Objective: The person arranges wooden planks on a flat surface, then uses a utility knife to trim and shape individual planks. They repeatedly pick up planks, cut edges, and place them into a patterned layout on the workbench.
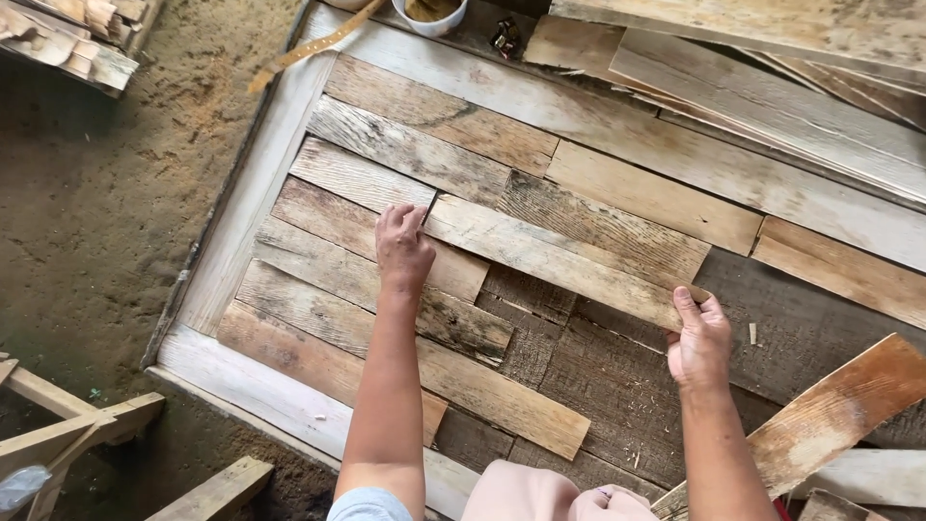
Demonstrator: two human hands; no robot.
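Observation:
A long weathered plank point(555, 259) lies slanted across a panel of fitted old boards point(405, 150) inside a pale wooden frame point(246, 207). My left hand point(402, 246) presses flat on the plank's left end, fingers against the neighbouring board. My right hand point(699, 338) grips the plank's right end, thumb on top. Under the plank's right half the dark backing board point(617, 386) shows bare.
A loose reddish board point(830, 410) leans at the lower right. Stacked long planks point(772, 87) lie at the top right. A white cup point(431, 13) of brown stuff stands at the top edge. Sawdust-covered floor point(96, 212) is at the left, with wooden trestle legs point(58, 429).

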